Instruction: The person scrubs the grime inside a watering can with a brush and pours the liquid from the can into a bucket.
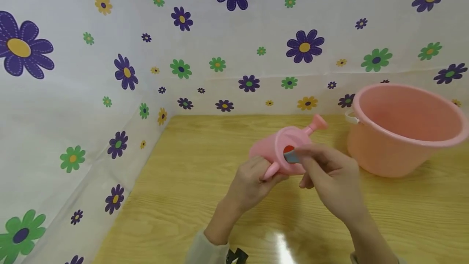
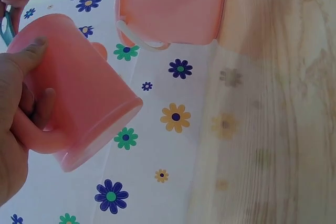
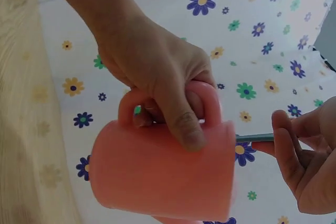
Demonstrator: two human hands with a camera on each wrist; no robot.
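left hand [image 1: 252,180]: watering can [image 1: 263,146] is gripped
right hand [image 1: 337,180]: blue-grey piece [image 1: 292,157] is pinched
right of both: bucket [image 1: 381,152] is seen

Head view downward — wrists nearer — watering can [image 1: 264,146] shared

A pink bucket [image 1: 388,154] stands on the wood-grain table [image 1: 176,199].

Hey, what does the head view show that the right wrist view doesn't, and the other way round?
Only the head view shows the pink bucket and looks into the mouth of the pink watering can.

Only the right wrist view shows both ends of the handle meeting the can.

Both show the left hand gripping that handle, the right hand pinching a blue-gray piece, the flowered sheet and the wood-patterned surface.
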